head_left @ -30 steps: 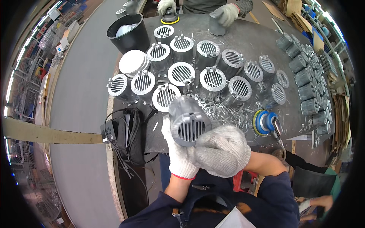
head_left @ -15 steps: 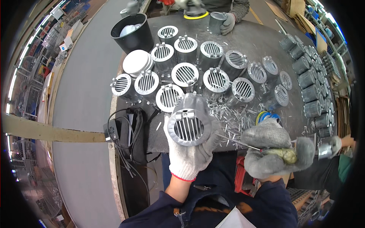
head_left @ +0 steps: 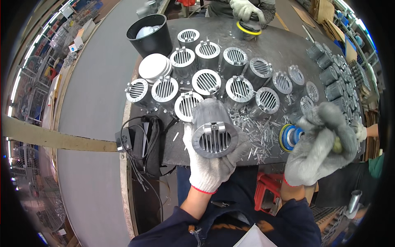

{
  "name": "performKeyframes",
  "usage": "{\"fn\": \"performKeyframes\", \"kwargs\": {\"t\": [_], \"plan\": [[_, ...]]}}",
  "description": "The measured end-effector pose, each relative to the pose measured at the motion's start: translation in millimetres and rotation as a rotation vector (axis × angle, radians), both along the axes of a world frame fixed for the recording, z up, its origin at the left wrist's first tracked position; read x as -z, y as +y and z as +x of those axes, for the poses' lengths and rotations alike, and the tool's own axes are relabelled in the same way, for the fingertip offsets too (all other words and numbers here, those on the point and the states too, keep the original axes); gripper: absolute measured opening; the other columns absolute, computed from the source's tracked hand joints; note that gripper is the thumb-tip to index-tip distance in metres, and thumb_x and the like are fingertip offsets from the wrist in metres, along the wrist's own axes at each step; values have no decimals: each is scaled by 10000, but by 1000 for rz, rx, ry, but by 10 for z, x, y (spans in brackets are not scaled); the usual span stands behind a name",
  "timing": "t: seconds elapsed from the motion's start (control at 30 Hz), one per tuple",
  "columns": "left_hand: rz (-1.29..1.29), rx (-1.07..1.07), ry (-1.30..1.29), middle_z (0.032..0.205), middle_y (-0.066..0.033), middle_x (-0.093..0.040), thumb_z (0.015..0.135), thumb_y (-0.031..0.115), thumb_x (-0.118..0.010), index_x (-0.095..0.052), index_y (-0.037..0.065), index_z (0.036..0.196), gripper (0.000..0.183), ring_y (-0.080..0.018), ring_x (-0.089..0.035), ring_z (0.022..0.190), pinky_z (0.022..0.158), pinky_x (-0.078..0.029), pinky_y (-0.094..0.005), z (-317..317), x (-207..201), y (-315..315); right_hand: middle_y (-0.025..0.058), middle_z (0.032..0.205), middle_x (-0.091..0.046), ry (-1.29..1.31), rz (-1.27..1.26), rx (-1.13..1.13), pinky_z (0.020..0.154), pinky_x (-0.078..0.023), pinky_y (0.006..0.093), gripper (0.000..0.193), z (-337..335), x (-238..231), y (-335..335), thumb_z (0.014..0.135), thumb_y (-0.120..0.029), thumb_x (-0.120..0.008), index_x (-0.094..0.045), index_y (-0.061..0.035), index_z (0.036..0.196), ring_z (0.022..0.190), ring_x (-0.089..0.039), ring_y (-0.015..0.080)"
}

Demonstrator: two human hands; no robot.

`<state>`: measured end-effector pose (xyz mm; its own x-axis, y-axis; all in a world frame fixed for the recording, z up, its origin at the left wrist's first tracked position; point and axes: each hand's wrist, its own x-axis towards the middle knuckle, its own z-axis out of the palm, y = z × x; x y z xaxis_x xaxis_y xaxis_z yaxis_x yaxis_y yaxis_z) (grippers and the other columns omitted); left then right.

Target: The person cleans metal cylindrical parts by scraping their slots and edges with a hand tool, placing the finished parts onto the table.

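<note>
My left hand (head_left: 207,164), in a white knit glove, grips a grey metal cylinder with a slotted round face (head_left: 214,131) and holds it above the near edge of the dark round table (head_left: 284,49), face toward me. My right hand (head_left: 323,148), in a grey knit glove, is curled over a blue sander with a yellow pad (head_left: 290,138) at the table's right front. A greenish part shows between its fingers.
Several more slotted cylinders (head_left: 205,80) stand on the table amid metal shavings (head_left: 257,129), with dark cylinders (head_left: 333,78) at the right. A black bucket (head_left: 150,35), stacked white discs (head_left: 154,68) and a cabled black box (head_left: 125,140) sit left. A co-worker's gloved hand (head_left: 245,10) sands at the far edge.
My right hand left the cylinder and swung right and down onto the blue sander. My left hand now holds the cylinder alone, slightly lower and more tilted.
</note>
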<state>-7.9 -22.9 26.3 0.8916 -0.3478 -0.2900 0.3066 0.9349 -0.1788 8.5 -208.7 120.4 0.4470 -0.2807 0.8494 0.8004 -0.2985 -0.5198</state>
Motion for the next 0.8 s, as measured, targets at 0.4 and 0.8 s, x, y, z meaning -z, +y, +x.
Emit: {"fn": "performKeyframes", "kwargs": {"t": [0.4, 0.8], "plan": [[603, -58, -161, 1530, -114, -551, 1029, 639, -592, -382, 136, 1606, 794, -310, -592, 1362, 1139, -521, -508, 29, -129, -155, 222, 1362, -617, 439, -866, -127, 717, -662, 429, 1024, 265, 346, 220, 678, -522, -958, -536, -39, 1475, 939, -775, 343], [718, 414, -604, 1316, -241, -664, 989, 525, -711, -399, -32, 1513, 826, -306, -708, 1189, 1015, -579, -409, 93, 413, 105, 167, 1181, -733, 472, -524, 280, 969, -586, 404, 776, 1457, -204, -320, 719, -310, -875, -556, -93, 1393, 1102, -736, 303]]}}
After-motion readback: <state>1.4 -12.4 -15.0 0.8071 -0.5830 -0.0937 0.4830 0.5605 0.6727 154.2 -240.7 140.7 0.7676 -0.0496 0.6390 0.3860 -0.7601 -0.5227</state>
